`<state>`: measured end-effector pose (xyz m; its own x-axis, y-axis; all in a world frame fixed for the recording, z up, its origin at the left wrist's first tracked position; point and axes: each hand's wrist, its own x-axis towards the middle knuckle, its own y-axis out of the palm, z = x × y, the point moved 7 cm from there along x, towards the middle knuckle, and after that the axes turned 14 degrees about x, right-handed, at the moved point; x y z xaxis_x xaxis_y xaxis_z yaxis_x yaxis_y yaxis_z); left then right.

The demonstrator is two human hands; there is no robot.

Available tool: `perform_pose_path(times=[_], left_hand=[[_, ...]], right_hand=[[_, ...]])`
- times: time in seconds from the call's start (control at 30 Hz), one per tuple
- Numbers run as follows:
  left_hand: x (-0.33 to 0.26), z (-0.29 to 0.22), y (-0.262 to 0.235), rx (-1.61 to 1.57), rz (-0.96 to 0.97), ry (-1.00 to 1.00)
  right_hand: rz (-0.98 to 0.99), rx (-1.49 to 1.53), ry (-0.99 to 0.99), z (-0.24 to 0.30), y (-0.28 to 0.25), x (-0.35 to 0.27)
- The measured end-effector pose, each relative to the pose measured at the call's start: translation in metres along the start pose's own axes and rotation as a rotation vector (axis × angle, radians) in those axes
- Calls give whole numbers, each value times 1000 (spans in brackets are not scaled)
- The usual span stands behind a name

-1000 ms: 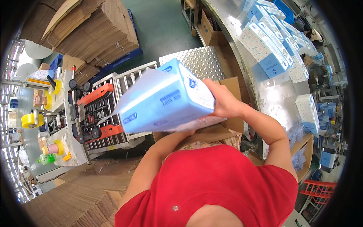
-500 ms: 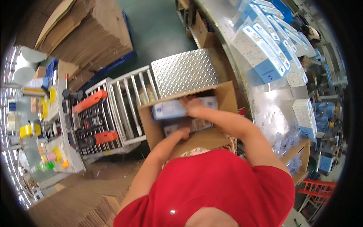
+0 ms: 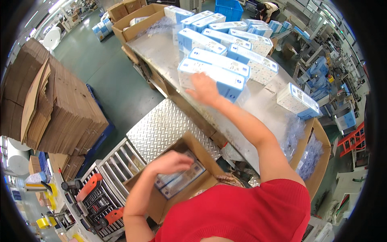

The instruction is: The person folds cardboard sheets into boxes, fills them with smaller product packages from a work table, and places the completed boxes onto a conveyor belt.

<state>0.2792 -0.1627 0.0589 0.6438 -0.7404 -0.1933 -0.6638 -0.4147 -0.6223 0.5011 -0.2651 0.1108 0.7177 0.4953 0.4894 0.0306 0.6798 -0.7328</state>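
Note:
My right hand [image 3: 204,89] reaches over the metal table, fingers apart, at the near side of a blue-and-white box [image 3: 213,76]. Whether the fingertips touch the box is blurred. My left hand [image 3: 172,162] hangs above an open cardboard carton [image 3: 155,203], fingers loosely stretched, with nothing visible in it. Inside the carton lie blue-and-white boxes [image 3: 183,180] side by side, partly hidden by that hand. Several more boxes of the same kind [image 3: 252,62] stand in a group behind the one at my right hand. A single box [image 3: 297,101] stands apart, nearer the right.
The carton adjoins a diamond-plate metal platform [image 3: 167,127] and a roller conveyor [image 3: 121,159] with an orange-armed machine [image 3: 90,187]. Flattened cardboard [image 3: 68,109] is stacked at left. Clear plastic pieces [image 3: 310,155] fill a carton at right. Another person [image 3: 269,11] stands far back.
My right hand has left the carton and moved up to the boxes on the table. My left hand has lifted off the boxes inside the carton. The view has turned toward the table.

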Motion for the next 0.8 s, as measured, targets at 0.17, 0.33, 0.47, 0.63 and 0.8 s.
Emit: perform_pose_path(times=[0.17,0.33,0.47,0.63,0.8], left_hand=[[101,8,-148,163,-635,-87],[226,23,-219,615,-610,-85],[323,49,-214,937,-348,-155],[389,57,-197,1090,-226,-170],[397,32,-150,1131,-114,3]], right_hand=[[30,-294,-33,-117,-5,-14],[358,-168,162,-103,-38,-64],[545,-145,192,-129,-108,-141],[457,-162,269,-146,-159,-186],[365,-73,257,-146,-155,-185]])
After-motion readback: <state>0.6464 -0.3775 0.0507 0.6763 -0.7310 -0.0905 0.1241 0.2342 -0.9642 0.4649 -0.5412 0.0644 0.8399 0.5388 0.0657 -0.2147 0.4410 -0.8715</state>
